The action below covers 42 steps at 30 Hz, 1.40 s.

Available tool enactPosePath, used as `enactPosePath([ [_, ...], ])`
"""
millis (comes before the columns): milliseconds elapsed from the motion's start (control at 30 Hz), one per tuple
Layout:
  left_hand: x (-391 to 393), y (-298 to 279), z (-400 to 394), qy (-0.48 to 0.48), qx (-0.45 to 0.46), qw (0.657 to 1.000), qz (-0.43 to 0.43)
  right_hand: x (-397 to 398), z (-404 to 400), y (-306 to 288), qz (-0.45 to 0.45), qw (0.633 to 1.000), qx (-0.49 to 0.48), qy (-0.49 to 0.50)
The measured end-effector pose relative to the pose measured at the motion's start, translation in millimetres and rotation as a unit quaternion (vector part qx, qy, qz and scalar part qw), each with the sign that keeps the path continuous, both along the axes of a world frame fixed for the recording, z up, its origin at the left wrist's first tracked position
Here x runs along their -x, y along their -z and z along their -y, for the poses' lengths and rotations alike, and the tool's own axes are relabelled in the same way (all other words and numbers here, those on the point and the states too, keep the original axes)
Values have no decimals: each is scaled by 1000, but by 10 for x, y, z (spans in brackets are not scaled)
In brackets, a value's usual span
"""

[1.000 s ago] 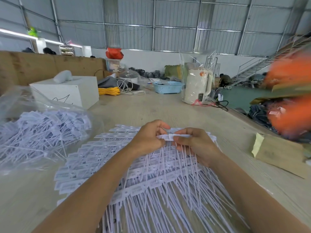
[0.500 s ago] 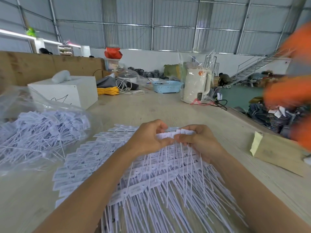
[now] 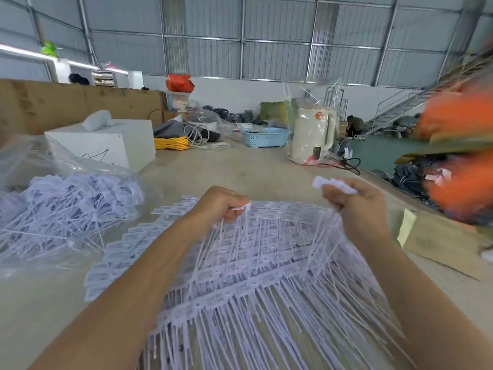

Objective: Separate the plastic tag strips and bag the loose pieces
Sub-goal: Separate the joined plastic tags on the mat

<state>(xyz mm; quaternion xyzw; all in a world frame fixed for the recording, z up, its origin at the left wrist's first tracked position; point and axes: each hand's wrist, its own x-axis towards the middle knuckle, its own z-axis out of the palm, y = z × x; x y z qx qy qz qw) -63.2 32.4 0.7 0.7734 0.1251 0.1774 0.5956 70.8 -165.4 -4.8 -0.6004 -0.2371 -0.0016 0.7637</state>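
- The heap of tag strips [image 3: 256, 276] lies on the table [image 3: 240, 172], straight ahead.
- A bag of loose tags [image 3: 66, 209] sits left of the heap; a box [image 3: 106, 145] stands behind it.
- 2 hands, left hand [image 3: 221, 206] and right hand [image 3: 357, 206], are above the heap's far edge.
- The kettle [image 3: 310, 134] stands far right; a basket [image 3: 264, 137] is to its left.

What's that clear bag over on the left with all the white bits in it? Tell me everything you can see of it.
The clear plastic bag lies on its side on the wooden table, left of the left hand. Its thin, crinkled film is open toward the middle, and a heap of loose white tags, each a small flat head with a long thin tail, fills it and spills out. Neither hand touches it. A white box stands just behind it.
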Motion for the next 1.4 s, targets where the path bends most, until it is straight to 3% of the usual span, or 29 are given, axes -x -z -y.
enactPosePath([
  [100,-33,41,27,4,-33,999,-6,-246,112,-5,-166,982,-86,-40],
  [200,-89,61,80,7,-23,999,-47,-222,17,-7,-201,965,-99,-134],
  [400,-11,66,40,50,-105,991,-64,152,-198,1,-138,960,42,-238],
  [633,-1,92,153,59,-202,977,-16,370,-351,123,-30,968,171,-181],
  [833,-27,106,172,33,-209,976,42,373,-366,135,-109,965,116,-206],
  [1100,-79,176,117,-36,-262,964,-12,305,-331,106,-58,983,70,-158],
  [1400,-123,207,112,-67,-269,960,31,310,-342,134,-59,981,67,-173],
])
